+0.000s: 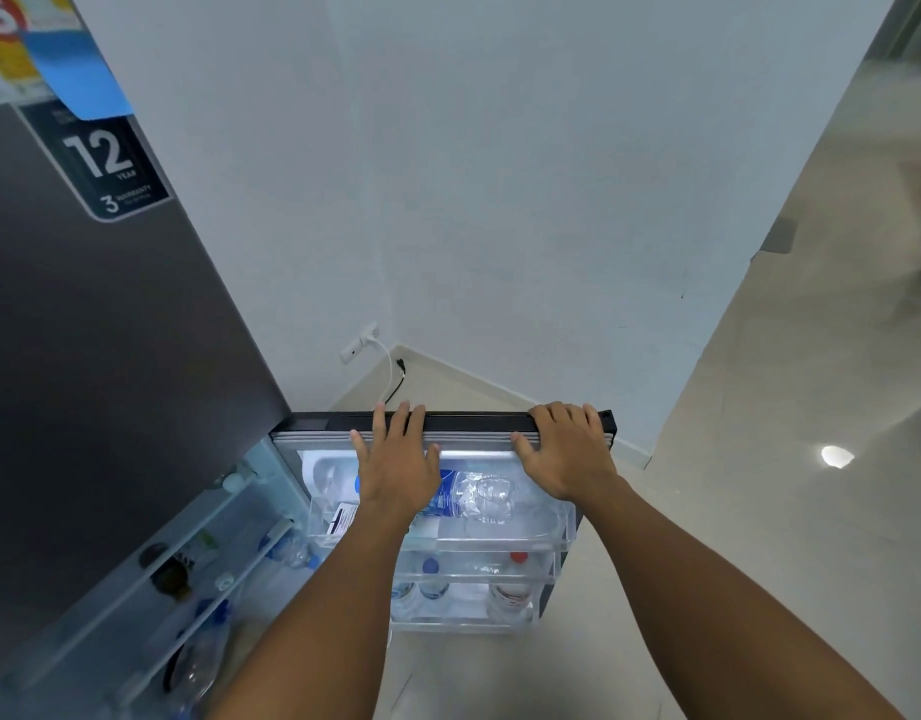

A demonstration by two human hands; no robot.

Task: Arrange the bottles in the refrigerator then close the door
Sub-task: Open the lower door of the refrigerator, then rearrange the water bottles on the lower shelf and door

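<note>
The lower refrigerator door (474, 423) stands wide open, seen from above along its top edge. My left hand (396, 459) and my right hand (567, 449) both rest on that top edge, fingers curled over it. A clear water bottle with a blue label (468, 498) lies on its side in the top door bin (500, 537). In the bins below stand a blue-capped bottle (431, 579) and a red-capped bottle (515, 579). Inside the fridge at lower left, more bottles (292, 550) lie on the shelves (208, 579).
The dark grey upper door (110, 356) with a warranty sticker (110, 163) fills the left. A white wall corner with a socket and cable (380, 350) lies behind the open door. Glossy tiled floor (759, 485) stretches to the right.
</note>
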